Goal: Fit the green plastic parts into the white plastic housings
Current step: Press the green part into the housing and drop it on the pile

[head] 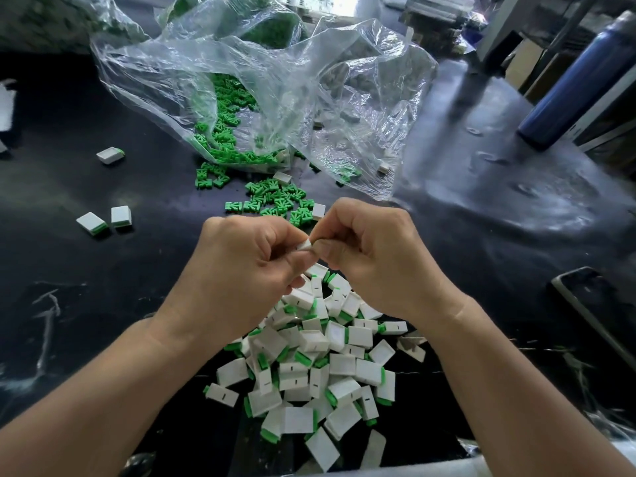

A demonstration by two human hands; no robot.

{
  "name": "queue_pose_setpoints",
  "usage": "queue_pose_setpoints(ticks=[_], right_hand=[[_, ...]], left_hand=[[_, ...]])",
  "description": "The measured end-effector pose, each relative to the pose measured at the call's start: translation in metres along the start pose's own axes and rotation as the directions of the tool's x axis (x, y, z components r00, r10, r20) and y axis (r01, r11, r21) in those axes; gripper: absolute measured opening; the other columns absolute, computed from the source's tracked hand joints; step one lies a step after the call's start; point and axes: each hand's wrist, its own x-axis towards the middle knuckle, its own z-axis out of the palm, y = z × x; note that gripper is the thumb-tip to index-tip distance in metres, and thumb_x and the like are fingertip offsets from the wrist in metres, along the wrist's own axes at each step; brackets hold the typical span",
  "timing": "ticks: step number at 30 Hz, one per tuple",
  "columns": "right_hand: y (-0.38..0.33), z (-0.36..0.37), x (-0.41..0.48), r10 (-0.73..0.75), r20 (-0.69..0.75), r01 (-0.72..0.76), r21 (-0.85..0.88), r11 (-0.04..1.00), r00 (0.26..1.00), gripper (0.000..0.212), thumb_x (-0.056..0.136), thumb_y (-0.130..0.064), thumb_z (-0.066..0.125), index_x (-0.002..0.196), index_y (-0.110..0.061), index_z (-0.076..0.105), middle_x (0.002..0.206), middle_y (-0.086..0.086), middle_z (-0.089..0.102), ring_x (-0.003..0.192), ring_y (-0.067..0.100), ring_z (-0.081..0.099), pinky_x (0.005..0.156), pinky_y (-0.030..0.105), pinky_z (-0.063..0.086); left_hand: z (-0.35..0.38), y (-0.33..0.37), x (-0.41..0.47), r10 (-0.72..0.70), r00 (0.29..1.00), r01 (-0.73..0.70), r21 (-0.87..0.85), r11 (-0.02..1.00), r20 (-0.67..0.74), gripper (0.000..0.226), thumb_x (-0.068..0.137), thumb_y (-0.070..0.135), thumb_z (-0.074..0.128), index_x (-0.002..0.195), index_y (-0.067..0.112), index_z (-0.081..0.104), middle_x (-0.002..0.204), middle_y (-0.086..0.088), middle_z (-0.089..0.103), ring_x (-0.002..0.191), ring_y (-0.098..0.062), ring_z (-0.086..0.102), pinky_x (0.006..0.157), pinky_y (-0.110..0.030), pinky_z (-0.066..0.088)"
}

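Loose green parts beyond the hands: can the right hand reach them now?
Probably yes: the loose green parts lie uncovered just past the right hand. But it and the left hand pinch a white housing, so it must let go first.

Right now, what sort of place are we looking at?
Probably a small factory's hand-assembly bench: a clear bag spills loose green parts, a pile of fitted housings lies near the person, and the left hand and right hand pinch one housing.
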Motion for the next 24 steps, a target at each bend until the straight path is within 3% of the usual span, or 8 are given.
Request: queue_pose_setpoints(ticks=[4,6,8,11,14,16,20,24], right_hand=[[-0.0021,-0.003,0.0011,0.011,-0.042,-0.003,0.169,0.986,0.999,0.027,0.079,0.0,0.067,0.072,-0.026,0.061,0.064,-0.009,0.061,0.057,0.004,0.055,0.057,0.024,0.051],[-0.0033,-0.0052,0.0018,0.044,-0.009,-0.039,0.324,0.945,0.999,0.017,0.081,-0.005,0.065,0.077,-0.022,0.064,0.065,-0.004,0.063,0.058,0.006,0.057,0.056,0.021,0.051],[-0.0022,-0.0075,0.0023,0.1,0.058,-0.116,0.453,0.884,0.993,0.006,0.077,-0.019,0.061,0.079,-0.015,0.065,0.064,-0.004,0.064,0.057,0.006,0.058,0.055,0.017,0.048],[0.0002,-0.0073,0.0031,0.229,0.146,-0.27,0.611,0.744,0.962,0.017,0.068,-0.026,0.06,0.075,-0.011,0.061,0.061,-0.003,0.063,0.052,0.007,0.054,0.051,0.016,0.044],[0.0008,-0.0057,0.0035,0.298,0.277,-0.407,0.637,0.655,0.913,0.026,0.066,-0.033,0.058,0.075,-0.009,0.058,0.065,0.001,0.06,0.054,0.008,0.052,0.052,0.016,0.043],[0.0001,-0.0048,0.0039,0.287,0.37,-0.466,0.633,0.618,0.884,0.033,0.069,-0.039,0.054,0.08,-0.008,0.059,0.069,0.002,0.061,0.057,0.01,0.053,0.053,0.016,0.044],[-0.003,-0.0015,0.0039,0.223,0.516,-0.546,0.643,0.537,0.827,0.046,0.074,-0.047,0.041,0.087,-0.005,0.057,0.075,0.006,0.062,0.062,0.012,0.058,0.056,0.019,0.045],[-0.0056,0.0002,0.004,0.198,0.568,-0.582,0.648,0.491,0.799,0.049,0.077,-0.05,0.035,0.086,-0.006,0.056,0.074,0.006,0.063,0.062,0.012,0.058,0.055,0.019,0.045]], left_hand=[[-0.0033,0.0051,0.0035,-0.073,0.997,0.079,-0.256,0.964,0.031,0.007,0.069,0.015,0.069,0.075,0.013,0.069,0.062,-0.006,0.069,0.052,-0.014,0.066,0.05,-0.02,0.053],[-0.004,0.0073,0.0047,-0.099,0.994,0.106,-0.361,0.926,0.037,0.013,0.064,0.018,0.065,0.076,0.012,0.068,0.067,-0.007,0.07,0.053,-0.015,0.066,0.051,-0.021,0.055],[-0.0032,0.0091,0.005,-0.097,0.994,0.107,-0.377,0.92,0.045,0.015,0.063,0.019,0.065,0.076,0.013,0.068,0.069,-0.006,0.071,0.053,-0.014,0.066,0.051,-0.021,0.055],[-0.0022,0.0097,0.0048,-0.101,0.994,0.11,-0.392,0.913,0.044,0.018,0.061,0.021,0.066,0.078,0.016,0.068,0.07,-0.006,0.071,0.053,-0.012,0.065,0.05,-0.02,0.053],[-0.0029,0.0084,0.006,-0.1,0.995,0.094,-0.398,0.912,0.007,0.022,0.057,0.025,0.068,0.078,0.018,0.069,0.063,-0.002,0.069,0.046,-0.008,0.057,0.043,-0.016,0.045],[-0.0036,0.0077,0.0067,-0.073,0.997,0.058,-0.395,0.917,-0.022,0.023,0.054,0.031,0.069,0.075,0.023,0.071,0.069,0.003,0.063,0.046,-0.006,0.048,0.042,-0.016,0.04],[-0.0024,0.0061,0.0066,-0.1,0.995,0.084,-0.418,0.904,-0.016,0.029,0.046,0.04,0.07,0.073,0.031,0.075,0.08,0.0,0.053,0.069,-0.025,0.053,0.064,-0.041,0.051],[-0.0019,0.0044,0.0074,-0.08,0.997,0.075,-0.433,0.898,0.006,0.028,0.046,0.037,0.071,0.071,0.026,0.074,0.077,0.001,0.052,0.066,-0.02,0.051,0.058,-0.027,0.05]])
